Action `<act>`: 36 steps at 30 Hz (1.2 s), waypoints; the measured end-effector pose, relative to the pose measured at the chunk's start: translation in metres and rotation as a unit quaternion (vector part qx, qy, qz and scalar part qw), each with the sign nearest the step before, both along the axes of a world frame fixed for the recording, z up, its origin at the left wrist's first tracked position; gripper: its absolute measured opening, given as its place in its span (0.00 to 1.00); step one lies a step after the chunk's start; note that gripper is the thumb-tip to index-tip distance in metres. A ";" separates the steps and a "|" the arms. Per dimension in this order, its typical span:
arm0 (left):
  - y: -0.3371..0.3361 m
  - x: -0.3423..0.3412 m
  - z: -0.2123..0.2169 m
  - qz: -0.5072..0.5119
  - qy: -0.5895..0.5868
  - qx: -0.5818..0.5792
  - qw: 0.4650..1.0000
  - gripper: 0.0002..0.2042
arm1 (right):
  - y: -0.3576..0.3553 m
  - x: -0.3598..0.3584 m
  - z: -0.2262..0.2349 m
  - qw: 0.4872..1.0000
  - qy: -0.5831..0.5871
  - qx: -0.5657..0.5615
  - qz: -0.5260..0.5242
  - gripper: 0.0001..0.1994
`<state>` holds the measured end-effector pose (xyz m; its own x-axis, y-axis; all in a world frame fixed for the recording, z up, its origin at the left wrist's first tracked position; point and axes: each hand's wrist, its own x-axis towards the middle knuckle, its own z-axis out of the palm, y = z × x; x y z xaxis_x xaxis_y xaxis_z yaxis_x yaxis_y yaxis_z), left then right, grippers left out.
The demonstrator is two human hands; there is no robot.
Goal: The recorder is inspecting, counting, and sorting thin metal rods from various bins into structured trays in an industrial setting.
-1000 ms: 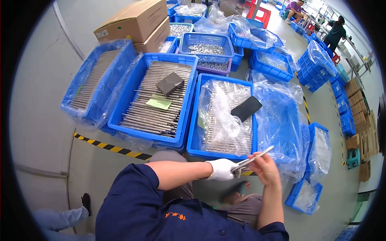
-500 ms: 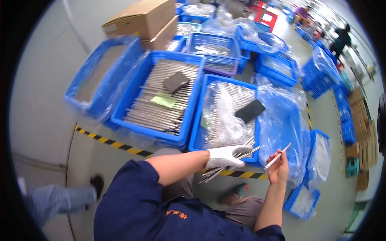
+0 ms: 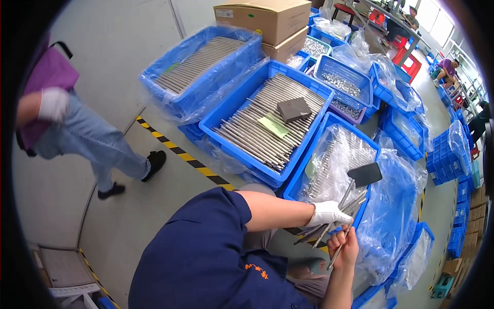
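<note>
My left hand (image 3: 332, 213), in a white glove, is closed around a loose bundle of thin metal rods (image 3: 355, 200) that sticks out on both sides of the grip. Just below it my bare right hand (image 3: 346, 248) pinches a single metal rod (image 3: 334, 256), slanted, its lower end pointing down toward my lap. The two hands almost touch. Both are at the near edge of a blue crate (image 3: 290, 191) holding rods partly covered with clear plastic. A dark flat block (image 3: 365, 174) lies on those rods, beyond my left hand.
Left of it, another blue crate (image 3: 206, 126) holds rows of rods, a dark block (image 3: 294, 109) and a green paper (image 3: 274, 125). A plastic-lined crate (image 3: 393, 190) stands at right. Cardboard boxes (image 3: 267, 23) stand behind. A person (image 3: 87, 129) walks at left beside striped floor tape (image 3: 177, 150).
The view has swung left, bringing the walking person further in. My right hand has moved close to my left, and its rod now slants down instead of up.
</note>
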<state>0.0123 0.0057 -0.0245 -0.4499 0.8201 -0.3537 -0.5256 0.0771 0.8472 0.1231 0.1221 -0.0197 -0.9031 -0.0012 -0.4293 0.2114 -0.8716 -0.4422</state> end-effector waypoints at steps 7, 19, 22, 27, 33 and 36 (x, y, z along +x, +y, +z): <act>0.000 -0.002 0.004 -0.023 -0.098 -0.018 0.995 0.12 | -0.007 0.007 0.000 0.996 -0.026 0.037 0.073 0.13; -0.018 -0.051 0.015 0.056 -0.272 0.156 0.948 0.04 | -0.048 0.076 -0.009 0.968 -0.082 -0.062 0.227 0.05; -0.022 -0.049 0.031 0.084 -0.338 0.197 0.916 0.03 | -0.036 0.085 -0.022 0.988 -0.130 -0.003 0.083 0.05; -0.013 -0.022 0.030 0.215 -0.286 0.228 0.905 0.04 | -0.022 0.064 -0.045 0.989 -0.092 -0.092 -0.072 0.05; -0.031 0.022 0.061 0.283 -0.173 0.257 0.908 0.07 | -0.041 0.025 -0.012 0.979 -0.118 -0.101 -0.131 0.14; -0.031 0.041 0.058 0.285 -0.110 0.201 0.931 0.08 | -0.047 0.018 0.000 0.966 -0.153 -0.117 -0.171 0.16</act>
<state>0.0532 -0.0248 0.0337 -0.8053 0.5563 -0.2050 -0.5481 -0.5667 0.6152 0.1413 0.0750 -0.0200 -0.6992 0.1444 -0.7002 -0.0165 -0.9824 -0.1861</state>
